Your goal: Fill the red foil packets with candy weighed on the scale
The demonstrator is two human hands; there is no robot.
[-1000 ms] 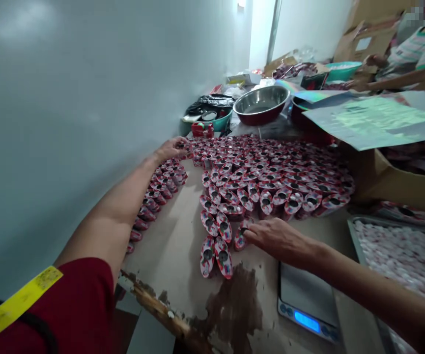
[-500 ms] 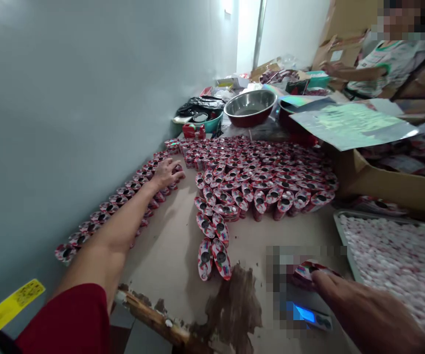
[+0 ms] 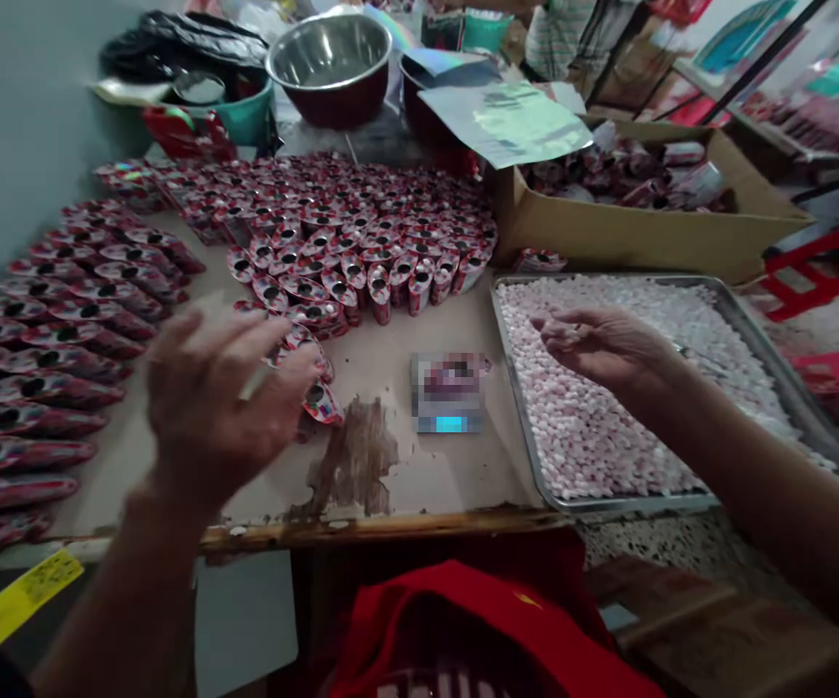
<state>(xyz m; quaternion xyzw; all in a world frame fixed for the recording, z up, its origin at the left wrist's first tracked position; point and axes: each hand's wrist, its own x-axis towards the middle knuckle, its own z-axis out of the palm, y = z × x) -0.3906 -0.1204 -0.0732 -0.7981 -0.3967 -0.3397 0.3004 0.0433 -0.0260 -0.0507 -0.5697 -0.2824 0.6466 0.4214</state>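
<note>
Head view. Above one tray (image 3: 619, 502) of white pellets (image 3: 608, 436), the right hand (image 3: 600, 344) has its grip apparently pinching a few; left of the tray, the left hand (image 3: 230, 407) has its grip spread. Also leftward, packs (image 3: 41, 334), too many to count, mostly stand upright, presumably keeping openings accessible; one blurred scale (image 3: 451, 424) sits beside the tray.

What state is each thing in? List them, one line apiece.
Left hand: open, fingers spread, blurred.
Right hand: fingers bent, above the tray; grip unclear.
Printed packs: upright, crowded together, many with round dark openings on top.
Scale: lit, a pack on it, reading illegible.
Tray: spread with small pale pieces.
Cardboard box: open, holding jumbled items.
Metal bowl: upright, open.
Table: surface peeled in patches.
</note>
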